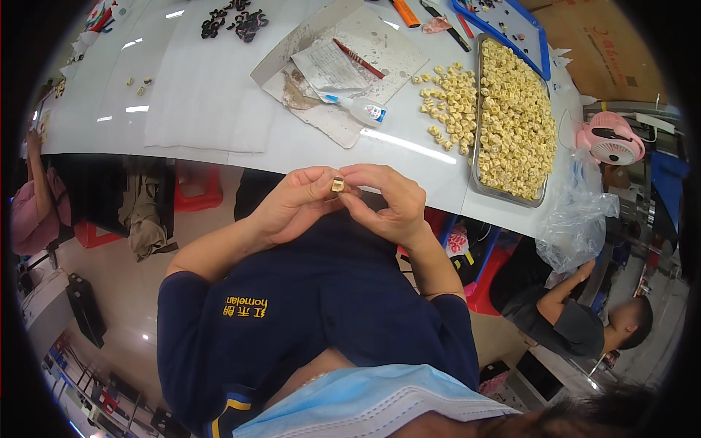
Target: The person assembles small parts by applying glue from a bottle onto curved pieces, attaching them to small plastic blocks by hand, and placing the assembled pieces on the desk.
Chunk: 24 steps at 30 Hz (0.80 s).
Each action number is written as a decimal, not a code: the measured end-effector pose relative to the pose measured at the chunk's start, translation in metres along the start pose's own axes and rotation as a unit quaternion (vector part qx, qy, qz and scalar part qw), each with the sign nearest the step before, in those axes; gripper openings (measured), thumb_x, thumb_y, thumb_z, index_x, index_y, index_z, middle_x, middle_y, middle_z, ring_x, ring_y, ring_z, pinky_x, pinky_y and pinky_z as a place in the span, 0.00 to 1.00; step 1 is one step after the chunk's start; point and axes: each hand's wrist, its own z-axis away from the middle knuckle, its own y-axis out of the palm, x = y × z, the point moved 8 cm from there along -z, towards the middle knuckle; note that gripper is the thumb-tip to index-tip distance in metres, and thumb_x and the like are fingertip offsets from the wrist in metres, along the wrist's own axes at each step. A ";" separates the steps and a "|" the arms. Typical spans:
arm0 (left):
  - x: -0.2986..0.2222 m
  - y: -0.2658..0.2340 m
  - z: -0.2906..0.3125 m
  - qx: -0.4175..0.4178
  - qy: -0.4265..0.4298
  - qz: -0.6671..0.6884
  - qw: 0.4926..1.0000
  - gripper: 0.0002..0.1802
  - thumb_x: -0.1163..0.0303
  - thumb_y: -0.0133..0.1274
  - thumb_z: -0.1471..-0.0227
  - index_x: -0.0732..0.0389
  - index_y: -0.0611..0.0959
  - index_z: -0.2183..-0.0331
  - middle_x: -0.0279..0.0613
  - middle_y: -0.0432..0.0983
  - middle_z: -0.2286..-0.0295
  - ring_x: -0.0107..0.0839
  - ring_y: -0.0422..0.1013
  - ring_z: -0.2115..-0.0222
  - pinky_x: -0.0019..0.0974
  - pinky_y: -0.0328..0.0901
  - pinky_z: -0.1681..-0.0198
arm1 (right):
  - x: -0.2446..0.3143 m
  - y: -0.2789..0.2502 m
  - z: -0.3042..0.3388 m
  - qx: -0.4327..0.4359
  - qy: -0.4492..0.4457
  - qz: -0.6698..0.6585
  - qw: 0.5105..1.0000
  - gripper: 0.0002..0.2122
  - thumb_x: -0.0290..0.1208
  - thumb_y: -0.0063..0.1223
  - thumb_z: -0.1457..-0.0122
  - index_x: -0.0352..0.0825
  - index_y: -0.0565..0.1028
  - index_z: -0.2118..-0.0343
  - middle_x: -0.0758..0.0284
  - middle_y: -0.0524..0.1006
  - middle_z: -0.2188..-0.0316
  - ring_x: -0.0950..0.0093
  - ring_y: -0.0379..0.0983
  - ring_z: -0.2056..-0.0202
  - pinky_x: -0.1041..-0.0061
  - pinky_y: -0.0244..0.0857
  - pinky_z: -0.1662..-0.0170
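Just off the table's near edge, both my hands meet around one small pale-yellow piece point(338, 185) with a dark upper edge. My left hand point(296, 201) pinches it from the left between thumb and fingers. From the other side, the thumb and fingertips of my right hand point(391, 204) close on it too. More yellow pieces fill a clear rectangular tray point(476, 157) at the right, and a loose heap of them point(451, 102) lies beside its left wall. What the pieces are for does not show.
A stained cardboard sheet point(343, 131) bears a paper slip point(332, 69), a red pen point(358, 58) and a small glue bottle point(365, 111). Dark small parts point(244, 25) lie far left. A blue tray point(540, 44), pink fan point(612, 139) and plastic bag point(580, 212) are at right; another person sits there.
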 end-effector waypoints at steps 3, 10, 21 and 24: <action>-0.003 -0.003 0.001 0.011 0.001 0.011 1.000 0.14 0.64 0.49 0.45 0.64 0.76 0.61 0.39 0.74 0.63 0.27 0.68 0.59 0.34 0.58 0.50 | 0.001 0.004 -0.005 0.007 -0.002 0.009 1.000 0.13 0.17 0.59 0.60 0.30 0.74 0.67 0.62 0.78 0.68 0.71 0.76 0.68 0.79 0.70 0.65; -0.010 -0.017 0.007 -0.019 0.017 0.024 0.999 0.14 0.64 0.49 0.45 0.64 0.77 0.61 0.41 0.74 0.63 0.28 0.68 0.59 0.35 0.59 0.50 | 0.002 0.020 -0.015 0.001 -0.026 0.045 0.999 0.14 0.18 0.60 0.61 0.31 0.75 0.68 0.63 0.78 0.70 0.72 0.77 0.69 0.80 0.70 0.66; -0.241 -0.071 0.097 -0.379 0.444 -0.731 0.353 0.11 0.73 0.59 0.61 0.57 0.79 0.69 0.40 0.73 0.67 0.37 0.70 0.64 0.35 0.62 0.59 | -0.022 0.006 -0.017 -0.037 0.016 0.019 0.999 0.23 0.26 0.65 0.59 0.29 0.69 0.58 0.57 0.74 0.59 0.66 0.73 0.58 0.74 0.65 0.54; -0.296 -0.122 0.126 -0.473 0.353 -0.795 0.142 0.11 0.66 0.59 0.60 0.50 0.80 0.68 0.36 0.72 0.63 0.36 0.68 0.60 0.40 0.59 0.55 | -0.025 0.005 -0.015 -0.035 0.028 0.057 0.997 0.19 0.24 0.63 0.58 0.29 0.71 0.60 0.58 0.75 0.62 0.67 0.73 0.60 0.75 0.66 0.56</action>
